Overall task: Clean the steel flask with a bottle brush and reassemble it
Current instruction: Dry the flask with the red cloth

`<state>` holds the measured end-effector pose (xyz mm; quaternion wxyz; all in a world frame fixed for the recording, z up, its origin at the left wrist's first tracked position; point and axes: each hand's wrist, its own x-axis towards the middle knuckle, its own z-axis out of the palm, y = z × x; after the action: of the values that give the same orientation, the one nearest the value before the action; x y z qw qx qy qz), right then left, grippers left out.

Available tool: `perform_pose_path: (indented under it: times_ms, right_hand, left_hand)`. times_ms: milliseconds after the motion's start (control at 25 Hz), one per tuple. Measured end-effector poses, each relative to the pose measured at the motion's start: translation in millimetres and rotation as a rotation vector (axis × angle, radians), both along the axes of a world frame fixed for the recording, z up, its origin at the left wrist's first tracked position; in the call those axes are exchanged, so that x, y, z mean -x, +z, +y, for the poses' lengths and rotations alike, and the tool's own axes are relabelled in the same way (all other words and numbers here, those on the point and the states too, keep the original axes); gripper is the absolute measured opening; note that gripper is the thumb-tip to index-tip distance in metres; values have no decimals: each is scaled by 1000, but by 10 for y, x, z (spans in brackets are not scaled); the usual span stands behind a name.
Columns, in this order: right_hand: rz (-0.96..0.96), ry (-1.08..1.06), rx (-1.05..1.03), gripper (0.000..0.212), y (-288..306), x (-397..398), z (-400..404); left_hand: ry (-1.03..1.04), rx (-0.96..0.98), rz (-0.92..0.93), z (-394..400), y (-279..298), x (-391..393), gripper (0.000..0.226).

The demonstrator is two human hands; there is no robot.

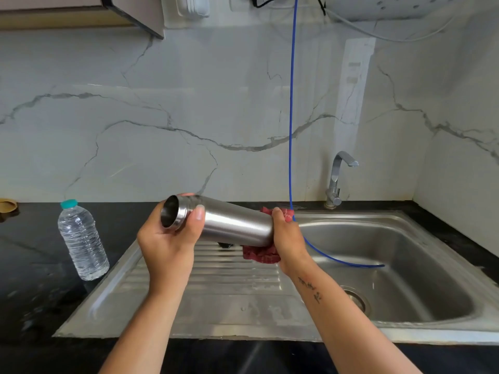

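Flask held sideways over the sink's draining board, mouth open. Left hand grips the neck, right hand presses a red cloth on the base. Wet steel could slip, drop and dent.

- My left hand grips the open-mouthed steel flask near its neck, held sideways over the sink.
- My right hand presses a red cloth against its base.
- A water bottle stands at nine o'clock on the tabletop.
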<state>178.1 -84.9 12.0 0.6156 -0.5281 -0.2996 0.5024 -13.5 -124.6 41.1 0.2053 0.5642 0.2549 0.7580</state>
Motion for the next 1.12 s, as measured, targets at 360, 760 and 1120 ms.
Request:
perform_pose_path:
  times_ms: [360, 760, 1120]
  right_hand:
    - [-197, -207, -132, 35, -142, -9, -70]
    - [53, -70, -99, 27, -638, 44, 57]
    - [107, -20, -58, 14, -768, -44, 108]
  left_hand:
    - [273, 102, 258, -32, 202, 240, 38]
    - [423, 424, 440, 158, 316, 963, 41]
    - [446, 527, 610, 270, 236, 1112, 34]
